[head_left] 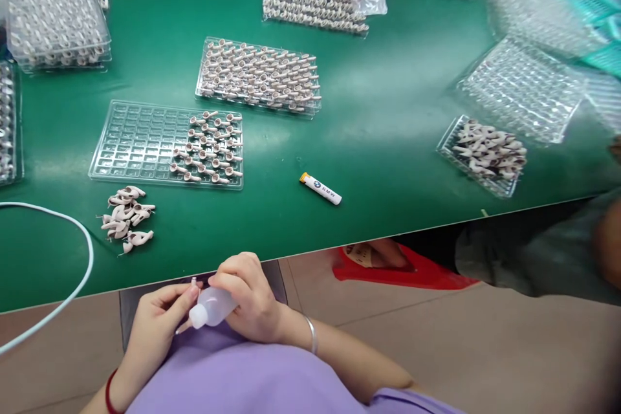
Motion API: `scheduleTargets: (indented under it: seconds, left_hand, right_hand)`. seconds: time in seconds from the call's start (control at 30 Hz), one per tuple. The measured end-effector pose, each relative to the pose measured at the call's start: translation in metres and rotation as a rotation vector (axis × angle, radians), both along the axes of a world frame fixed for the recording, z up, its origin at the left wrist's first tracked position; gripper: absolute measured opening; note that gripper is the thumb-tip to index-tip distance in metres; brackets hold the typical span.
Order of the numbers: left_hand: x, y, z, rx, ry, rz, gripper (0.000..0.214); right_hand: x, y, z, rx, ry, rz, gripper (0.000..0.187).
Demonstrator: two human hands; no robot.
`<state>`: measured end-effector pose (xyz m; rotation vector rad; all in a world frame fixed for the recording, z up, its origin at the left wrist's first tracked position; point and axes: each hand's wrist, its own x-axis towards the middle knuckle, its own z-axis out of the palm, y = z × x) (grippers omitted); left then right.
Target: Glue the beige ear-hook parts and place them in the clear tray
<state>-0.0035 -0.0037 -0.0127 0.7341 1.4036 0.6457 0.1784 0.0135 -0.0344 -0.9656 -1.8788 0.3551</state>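
Above my lap at the table's front edge, my right hand (pixel 252 297) is wrapped round a translucent white squeeze bottle (pixel 216 307), its white cap end tilted down to the left. Beside the bottle, my left hand (pixel 162 317) is closed in a pinch on a small pale piece (pixel 194 281), mostly covered by the fingers. A loose pile of beige earbud-shaped shells (pixel 127 215) lies on the table ahead of my left hand. Behind it is a clear plastic tray (pixel 133 142), its right part filled with rows of the same shells.
Further filled trays (pixel 259 74) stand behind, with a stack (pixel 55 19) at left. A white lighter (pixel 321 189) lies mid-table. At right are a tray of heaped shells (pixel 488 149) and clear trays (pixel 524 87). A white cable (pixel 90 246) curves at left; another person's leg (pixel 524 265) is at right.
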Motion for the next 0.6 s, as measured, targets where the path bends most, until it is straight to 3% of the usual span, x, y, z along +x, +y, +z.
scheduleTargets:
  seconds: [0.23, 0.6]
  left_hand:
    - [0.004, -0.002, -0.004, -0.069, -0.061, 0.077, 0.035]
    - [0.017, 0.003, 0.005, -0.086, -0.019, 0.142, 0.043]
  right_hand:
    - [-0.003, -0.002, -0.003, -0.005, -0.003, -0.047, 0.022]
    - [-0.002, -0.002, 0.000, -0.024, 0.020, -0.038, 0.018]
